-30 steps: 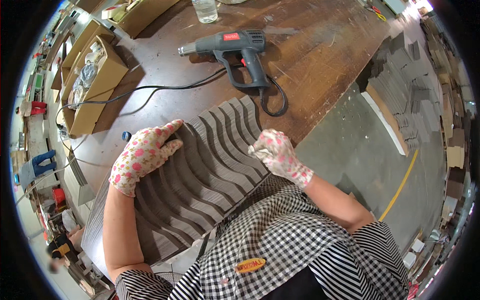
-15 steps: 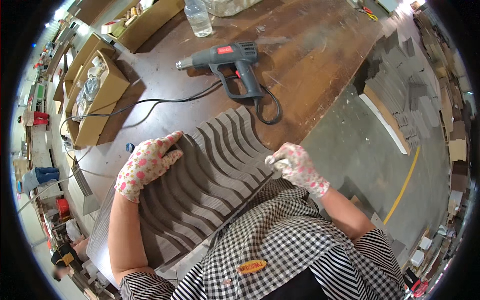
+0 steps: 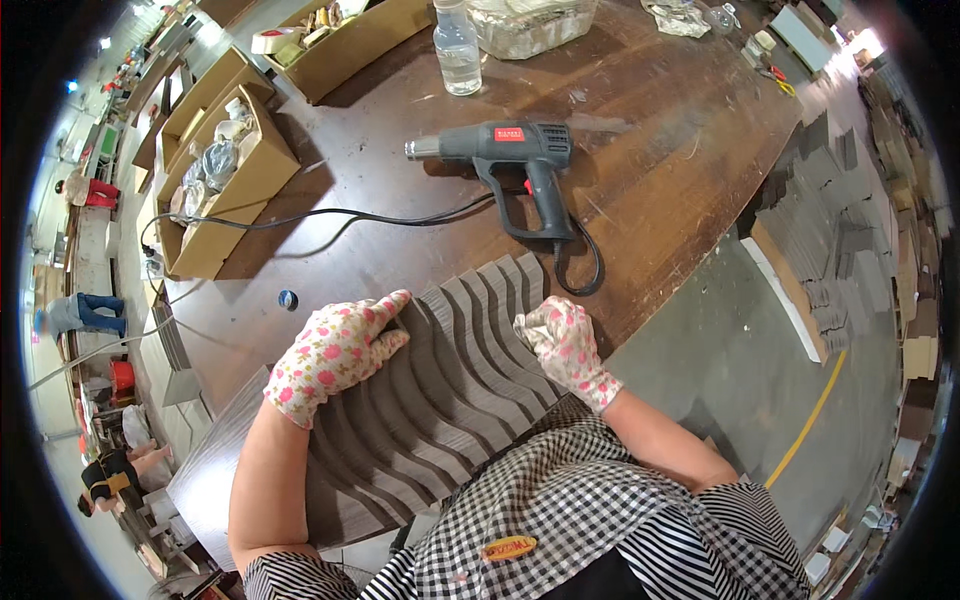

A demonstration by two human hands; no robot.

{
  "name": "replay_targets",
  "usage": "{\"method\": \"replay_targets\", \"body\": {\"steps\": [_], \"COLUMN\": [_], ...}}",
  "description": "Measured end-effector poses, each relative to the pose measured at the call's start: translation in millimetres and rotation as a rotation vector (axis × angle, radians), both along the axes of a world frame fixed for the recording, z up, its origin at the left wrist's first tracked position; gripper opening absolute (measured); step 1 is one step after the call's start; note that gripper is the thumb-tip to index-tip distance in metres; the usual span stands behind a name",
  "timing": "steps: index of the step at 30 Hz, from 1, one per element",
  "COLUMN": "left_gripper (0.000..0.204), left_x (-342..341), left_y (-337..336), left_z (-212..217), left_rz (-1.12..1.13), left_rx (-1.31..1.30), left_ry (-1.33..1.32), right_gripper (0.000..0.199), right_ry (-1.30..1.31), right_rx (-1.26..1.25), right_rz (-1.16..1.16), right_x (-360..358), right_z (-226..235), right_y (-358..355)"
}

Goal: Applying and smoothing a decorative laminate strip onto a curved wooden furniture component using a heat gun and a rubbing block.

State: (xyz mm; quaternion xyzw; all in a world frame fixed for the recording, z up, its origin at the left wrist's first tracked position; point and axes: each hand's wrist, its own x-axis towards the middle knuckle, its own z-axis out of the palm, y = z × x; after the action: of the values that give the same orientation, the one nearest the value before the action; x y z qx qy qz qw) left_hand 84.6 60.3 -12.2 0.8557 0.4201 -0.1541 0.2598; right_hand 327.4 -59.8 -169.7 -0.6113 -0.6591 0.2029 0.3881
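A grey wood-grained panel (image 3: 410, 400) with wavy raised ribs lies slanted at the table's near edge, close to my apron. My left hand (image 3: 330, 355), in a white glove with pink flowers, rests across its far left edge; the fingers are stretched out and the thumb is apart. Over the ribs near the panel's right end is my right hand (image 3: 565, 345), gloved alike. Its fingers are curled together in a pinch, and whatever they hold is hidden. Beyond the panel a dark grey heat gun (image 3: 510, 160) lies on its side, its nozzle pointing left.
The heat gun's black cord (image 3: 330, 212) runs left past a cardboard box (image 3: 235, 205) of bagged items. A clear bottle (image 3: 457, 55) stands farther back, beside a whitish tub (image 3: 535, 25). A blue roll (image 3: 287, 299) lies near my left hand. Stacked grey panels (image 3: 830, 220) stand at right.
My right hand has moved left and farther away, from the panel's right edge onto its ribs. My left hand keeps its place on the panel. The whole view has shifted.
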Motion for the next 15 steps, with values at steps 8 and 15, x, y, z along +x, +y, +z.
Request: {"method": "replay_targets", "body": {"steps": [8, 15], "left_gripper": [0.046, 0.045], "left_x": [10, 7], "left_y": [-2, -3], "left_z": [6, 7], "left_rz": [-0.023, -0.035], "left_rx": [-0.029, 0.001], "left_ry": [0.038, 0.016], "right_gripper": [0.015, 0.016], "right_ry": [0.145, 0.022], "right_rx": [-0.051, -0.014], "right_rz": [-0.271, -0.219], "right_x": [-3, 1], "right_z": [-3, -6], "right_y": [56, 62]}}
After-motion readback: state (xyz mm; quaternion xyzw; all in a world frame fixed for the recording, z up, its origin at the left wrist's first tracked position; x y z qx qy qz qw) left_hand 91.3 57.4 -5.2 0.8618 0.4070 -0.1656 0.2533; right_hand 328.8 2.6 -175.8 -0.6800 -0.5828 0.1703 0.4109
